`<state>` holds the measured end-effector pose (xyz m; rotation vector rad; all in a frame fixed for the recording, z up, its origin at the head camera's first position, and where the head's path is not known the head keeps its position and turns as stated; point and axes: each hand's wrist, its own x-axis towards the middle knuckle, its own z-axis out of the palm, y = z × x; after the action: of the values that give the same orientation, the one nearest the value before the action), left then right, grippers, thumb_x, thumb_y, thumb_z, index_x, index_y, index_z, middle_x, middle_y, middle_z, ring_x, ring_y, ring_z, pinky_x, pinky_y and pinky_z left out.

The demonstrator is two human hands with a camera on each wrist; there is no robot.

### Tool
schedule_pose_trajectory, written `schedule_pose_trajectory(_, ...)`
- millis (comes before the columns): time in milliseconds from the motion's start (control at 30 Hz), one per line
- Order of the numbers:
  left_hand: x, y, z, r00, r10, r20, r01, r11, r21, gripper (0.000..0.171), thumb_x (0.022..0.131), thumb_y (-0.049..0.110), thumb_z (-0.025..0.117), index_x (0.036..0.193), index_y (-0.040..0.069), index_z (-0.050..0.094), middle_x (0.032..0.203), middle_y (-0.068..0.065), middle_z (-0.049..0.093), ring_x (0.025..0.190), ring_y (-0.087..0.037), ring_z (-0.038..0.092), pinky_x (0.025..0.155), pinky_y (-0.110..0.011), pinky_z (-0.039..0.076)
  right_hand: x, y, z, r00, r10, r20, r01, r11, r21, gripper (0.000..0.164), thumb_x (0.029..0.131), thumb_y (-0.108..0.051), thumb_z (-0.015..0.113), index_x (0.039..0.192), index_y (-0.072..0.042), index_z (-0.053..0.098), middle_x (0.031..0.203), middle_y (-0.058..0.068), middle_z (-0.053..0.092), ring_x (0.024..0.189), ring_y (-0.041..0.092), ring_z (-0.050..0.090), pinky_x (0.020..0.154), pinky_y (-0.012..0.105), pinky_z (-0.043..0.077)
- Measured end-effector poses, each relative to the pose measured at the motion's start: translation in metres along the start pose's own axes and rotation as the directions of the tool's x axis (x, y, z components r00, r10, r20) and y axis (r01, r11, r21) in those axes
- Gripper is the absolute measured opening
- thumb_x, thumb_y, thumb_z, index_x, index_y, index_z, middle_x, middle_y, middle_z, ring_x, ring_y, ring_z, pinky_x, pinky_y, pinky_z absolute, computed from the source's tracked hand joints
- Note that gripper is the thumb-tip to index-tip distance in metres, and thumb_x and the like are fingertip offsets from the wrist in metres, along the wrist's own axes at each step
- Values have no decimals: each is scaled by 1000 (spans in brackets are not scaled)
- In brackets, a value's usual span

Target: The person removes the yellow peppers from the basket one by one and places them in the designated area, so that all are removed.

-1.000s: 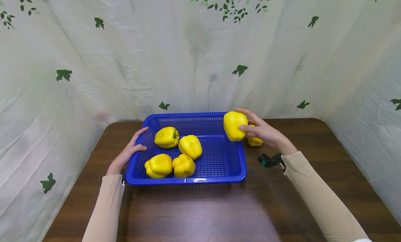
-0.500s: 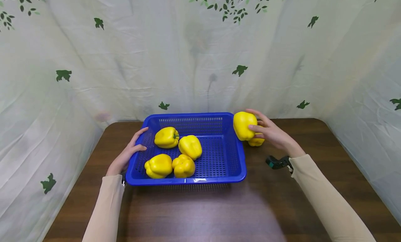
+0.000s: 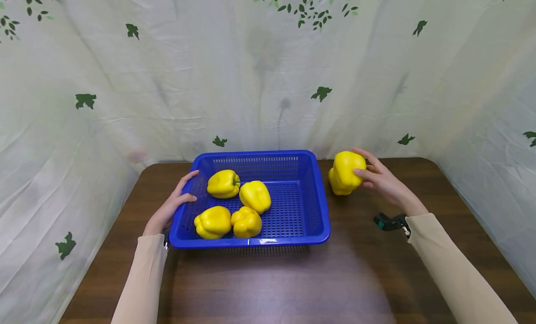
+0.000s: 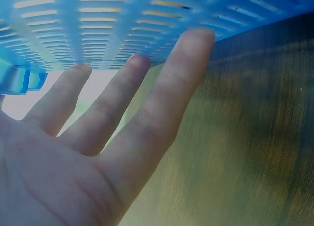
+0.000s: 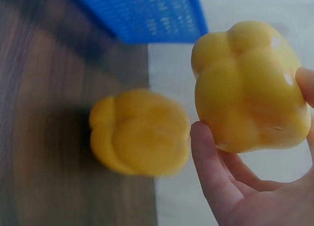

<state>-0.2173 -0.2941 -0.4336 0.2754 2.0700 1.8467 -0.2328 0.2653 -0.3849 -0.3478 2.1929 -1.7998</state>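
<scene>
My right hand (image 3: 389,185) holds a yellow bell pepper (image 3: 347,169) in the air to the right of the blue plastic basket (image 3: 325,212), thumb and fingers around its sides. A second yellow bell pepper (image 5: 140,133) lies on the table below it, partly hidden behind the held one in the head view. At the basket's left end, my left hand (image 3: 169,210) grips the rim with thumb and forefinger over it. In the left wrist view the other fingers (image 4: 171,84) reach along the slotted outer wall. Several yellow bell peppers (image 3: 213,221) lie in the basket's left and middle part.
The brown wooden table (image 3: 268,286) extends in front of the basket and to both sides. A pale cloth curtain (image 3: 176,72) with leaf prints hangs right behind the table's back edge. A black band (image 3: 391,222) is worn on the right wrist.
The right hand has carried its bell pepper rightward, from over the basket's right rim to beyond it, above the pepper on the table. The left hand and the basket have stayed in place.
</scene>
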Motion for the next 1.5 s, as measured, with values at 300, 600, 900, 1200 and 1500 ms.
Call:
schedule_pose_trajectory(300, 0, 0, 0, 1000, -2, -2, 2, 1000, -16, 70, 95, 8, 43, 152, 36, 12, 155, -9, 2, 128, -44, 28, 91, -43, 44, -9, 14, -17, 999, 2, -45, -2, 1000, -14, 62, 100, -25, 49, 153, -31, 17, 140, 23, 24, 109, 23, 47, 85, 24, 47)
schedule_pose_trajectory(600, 1, 1, 0, 1000, -8, 2, 8, 1000, -10, 71, 95, 9, 44, 152, 37, 12, 155, -8, 2, 128, -45, 28, 92, -47, 43, -16, 32, -32, 994, -8, -112, 7, 1000, -9, 62, 102, -23, 45, 154, -30, 14, 139, 28, 20, 97, 10, 57, 81, 23, 49)
schedule_pose_trajectory(900, 0, 1, 1, 1000, -6, 3, 6, 1000, -1, 72, 94, 9, 44, 151, 37, 11, 155, -9, 1, 127, -48, 29, 91, -54, 43, -19, 48, -42, 989, 33, -147, -40, 998, -49, 64, 102, -28, 45, 155, -29, 10, 145, 27, 15, 98, 9, 53, 82, 21, 47)
schedule_pose_trajectory(1200, -1, 1, 1, 1000, -5, -3, 5, 1000, 8, 71, 95, 10, 45, 151, 38, 11, 155, -9, 1, 126, -49, 30, 91, -55, 43, -10, 61, -48, 985, 102, -142, -113, 991, -69, 68, 101, -33, 46, 155, -28, 6, 147, 29, 16, 101, 14, 51, 89, 30, 45)
schedule_pose_trajectory(1500, -3, 1, 2, 1000, -6, -6, 6, 1000, -8, 71, 95, 10, 44, 151, 38, 12, 155, -8, 2, 126, -48, 30, 90, -52, 44, -2, 68, -46, 982, 93, -162, -104, 993, -60, 67, 100, -31, 47, 155, -21, 9, 147, 29, 15, 104, 14, 46, 83, 20, 45)
